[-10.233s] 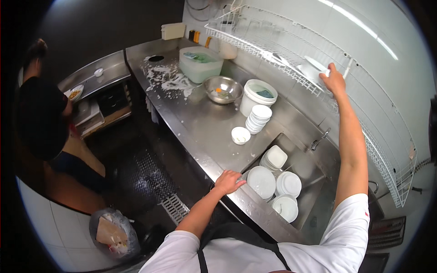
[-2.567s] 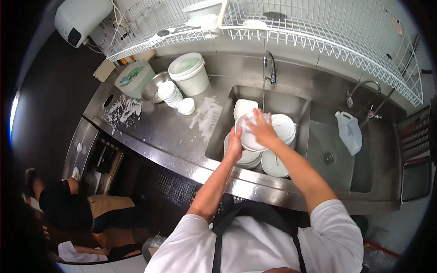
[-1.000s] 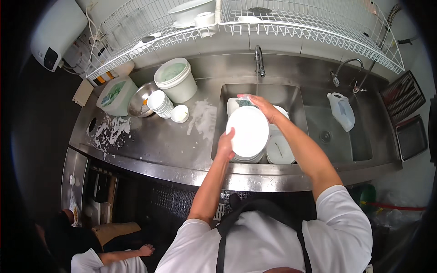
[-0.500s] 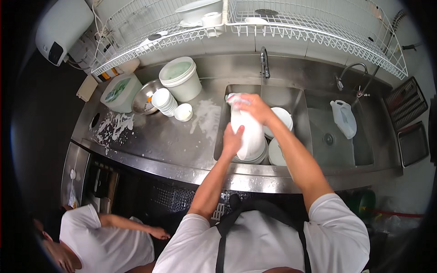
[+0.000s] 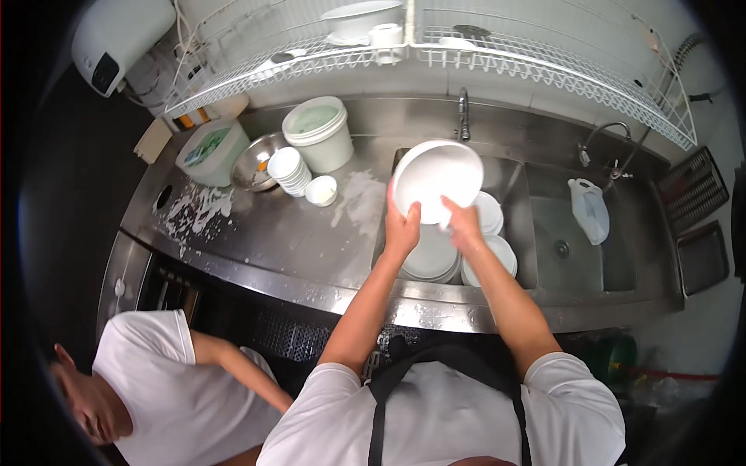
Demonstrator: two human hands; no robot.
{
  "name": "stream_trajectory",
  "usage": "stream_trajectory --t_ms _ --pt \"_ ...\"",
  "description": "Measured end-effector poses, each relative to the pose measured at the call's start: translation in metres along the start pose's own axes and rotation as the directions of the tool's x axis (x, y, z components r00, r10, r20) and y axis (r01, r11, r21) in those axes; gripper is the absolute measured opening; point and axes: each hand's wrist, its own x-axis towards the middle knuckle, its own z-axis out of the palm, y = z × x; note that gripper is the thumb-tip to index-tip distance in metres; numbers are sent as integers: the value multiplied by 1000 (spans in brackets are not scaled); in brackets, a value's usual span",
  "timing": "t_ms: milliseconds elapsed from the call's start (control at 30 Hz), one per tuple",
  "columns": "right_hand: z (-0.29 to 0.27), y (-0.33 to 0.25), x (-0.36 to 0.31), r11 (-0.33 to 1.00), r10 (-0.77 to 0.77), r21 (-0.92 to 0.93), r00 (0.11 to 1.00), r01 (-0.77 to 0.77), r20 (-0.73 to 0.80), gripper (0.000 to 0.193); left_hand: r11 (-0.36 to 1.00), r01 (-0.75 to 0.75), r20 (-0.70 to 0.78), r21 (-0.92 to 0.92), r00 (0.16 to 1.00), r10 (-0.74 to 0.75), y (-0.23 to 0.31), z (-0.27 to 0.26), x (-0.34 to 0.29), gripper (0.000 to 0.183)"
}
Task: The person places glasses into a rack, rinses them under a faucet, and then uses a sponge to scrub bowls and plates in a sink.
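Note:
A large white bowl [image 5: 437, 175] is tilted above the left sink basin [image 5: 531, 225], its hollow side toward me. My left hand [image 5: 402, 231] grips its near left rim, thumb on the inner side and fingers behind. At the near right rim my right hand [image 5: 464, 227] is closed on it as well, its thumb inside. A small pale thing shows by the right hand's fingers, too blurred to name. Below, in the basin, are a stack of white dishes [image 5: 430, 258], another white dish [image 5: 488, 213] farther back and a third stack [image 5: 495, 260] at the right.
A white jug [image 5: 590, 211] lies in the right basin. On the soapy counter stand a lidded bucket [image 5: 317, 144], stacked white bowls [image 5: 289, 171], a small bowl [image 5: 321, 191], a steel bowl [image 5: 250, 165] and a plastic tub [image 5: 208, 159]. A wire rack [image 5: 544, 58] hangs above. Another person [image 5: 171, 380] is at lower left.
The bowl has swung from steeply tilted to hollow side facing me, and up toward the back. My right hand has come from its top to the near right rim. The other person has shifted.

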Motion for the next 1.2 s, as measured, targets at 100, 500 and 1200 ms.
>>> stream_trajectory --t_ms 100,500,1200 --pt "-21 6 -7 976 196 -103 980 -192 35 33 990 140 140 5 980 -140 -4 -8 0 67" --pt "-27 -124 17 -348 -486 -648 460 678 743 12 857 156 340 490 872 -353 -17 25 -4 55" --pt "-387 -170 -93 897 -312 57 719 438 -621 22 651 -568 846 503 478 -236 -41 381 -122 57"
